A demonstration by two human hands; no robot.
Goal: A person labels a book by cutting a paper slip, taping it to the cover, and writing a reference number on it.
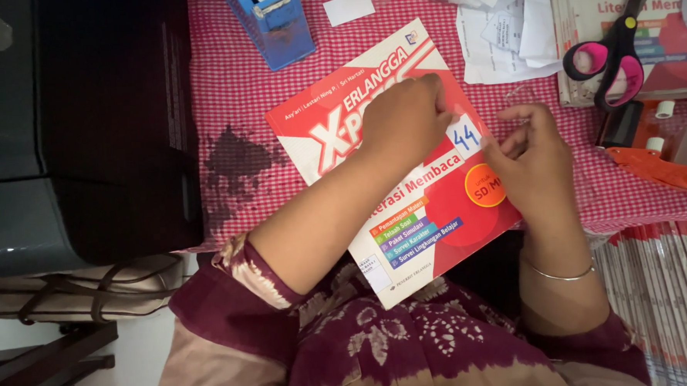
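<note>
Red-and-white book [404, 175] lies tilted on the checked red cloth [230, 67], its lower corner overhanging the table's near edge above the person's lap. One small white label [464, 137] (handwritten in blue) sits on the cover; the left hand [406, 121] presses it flat with fingers together, while the right hand [531, 162] pinches its right edge between thumb and fingertips. Bare cloth lies left of the book, by a dark stain [234, 159]. One blue tape dispenser [272, 22], one pink-handled scissors [611, 54], one blank slip [348, 7].

A home desk: checked tablecloth [230, 74], stacked workbooks [664, 287], scissors [611, 50].
</note>
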